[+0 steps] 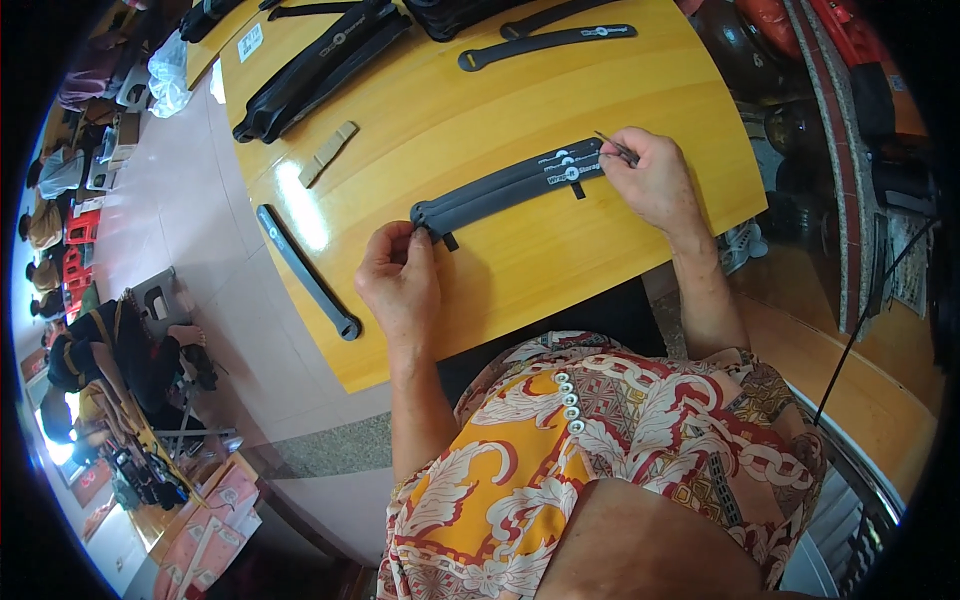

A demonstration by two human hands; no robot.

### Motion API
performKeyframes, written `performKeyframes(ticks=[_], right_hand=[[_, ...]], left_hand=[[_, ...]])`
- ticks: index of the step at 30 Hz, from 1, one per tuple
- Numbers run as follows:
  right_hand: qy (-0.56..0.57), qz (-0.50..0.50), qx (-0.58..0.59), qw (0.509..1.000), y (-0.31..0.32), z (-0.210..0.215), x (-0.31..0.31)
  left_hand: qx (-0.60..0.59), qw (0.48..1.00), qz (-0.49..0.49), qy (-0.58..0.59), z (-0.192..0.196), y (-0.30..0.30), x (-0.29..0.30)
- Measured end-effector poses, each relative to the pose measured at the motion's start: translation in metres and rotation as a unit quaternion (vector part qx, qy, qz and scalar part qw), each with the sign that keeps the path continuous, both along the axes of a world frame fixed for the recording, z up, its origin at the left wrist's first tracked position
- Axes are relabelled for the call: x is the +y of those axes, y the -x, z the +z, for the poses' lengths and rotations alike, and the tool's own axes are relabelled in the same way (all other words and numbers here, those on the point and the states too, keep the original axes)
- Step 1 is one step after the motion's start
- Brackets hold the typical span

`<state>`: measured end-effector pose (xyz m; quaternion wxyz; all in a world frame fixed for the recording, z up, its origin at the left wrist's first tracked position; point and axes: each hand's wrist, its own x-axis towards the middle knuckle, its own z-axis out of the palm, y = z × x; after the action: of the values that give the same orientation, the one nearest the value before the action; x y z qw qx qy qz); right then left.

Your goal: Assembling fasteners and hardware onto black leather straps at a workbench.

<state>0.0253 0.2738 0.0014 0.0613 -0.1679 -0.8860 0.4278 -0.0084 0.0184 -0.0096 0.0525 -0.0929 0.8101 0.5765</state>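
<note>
layered straps [490, 198], dark grey, laid slantwise on the table near its front edge; long, flat, rounded at the ends, matt to faintly glossy. pale lettering is borne toward the right end. the number of layers cannot be made out. two small black tabs [451, 241] [579, 190] are seen jutting from the lower edge, one near each end.

the left end is pinched between thumb and fingers of the left hand [396, 272]; the fingertips are partly hidden. at the right end, a thin, dark, pointed tool [620, 150] is grasped in the fingers of the right hand [648, 178]; its kind is hard to tell, and whether the straps are also touched by these fingers cannot be told.

table [540, 285]: yellow, smooth, wood-grained, glare at left. by its left edge a single grey strap [305, 270] is laid; beyond, a flat tan piece [328, 155], material unclear. at the far side, a thick black bundle [315, 75] and another loose strap [550, 47]; more black items are cut off by the upper rim.

outward: crumpled clear plastic bag [170, 78], pale tiled floor [240, 330], patterned garment [600, 430] with pale round buttons. people at far left are small and warped by the lens.
</note>
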Motion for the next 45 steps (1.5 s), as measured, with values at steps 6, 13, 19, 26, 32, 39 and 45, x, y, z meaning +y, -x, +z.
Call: performKeyframes(ticks=[6,13,19,26,32,39,45], right_hand=[[0.009,-0.002,-0.007,1.0,0.0,-0.004,0.002],[-0.052,-0.002,-0.008,0.999,0.001,-0.001,-0.005],[-0.106,-0.009,-0.028,0.994,0.003,0.006,-0.008],[-0.126,-0.019,-0.055,0.99,0.005,0.0,-0.005],[-0.046,-0.032,0.048,0.997,0.008,0.006,0.013],[-0.317,0.017,0.161,0.934,0.088,-0.001,0.024],[-0.325,0.046,0.067,0.942,0.099,-0.014,0.022]], left_hand=[[0.013,1.0,0.002,0.023,0.0,0.001,0.002],[0.032,0.998,0.012,0.055,-0.003,0.002,0.001],[0.009,0.978,-0.051,0.202,0.012,0.014,-0.004],[-0.028,0.976,-0.09,0.194,0.013,0.015,-0.02],[-0.039,0.997,-0.048,0.054,0.005,0.003,-0.027],[0.039,0.998,-0.011,0.053,-0.008,0.0,-0.027],[0.072,0.996,-0.016,0.056,-0.01,-0.005,-0.026]])
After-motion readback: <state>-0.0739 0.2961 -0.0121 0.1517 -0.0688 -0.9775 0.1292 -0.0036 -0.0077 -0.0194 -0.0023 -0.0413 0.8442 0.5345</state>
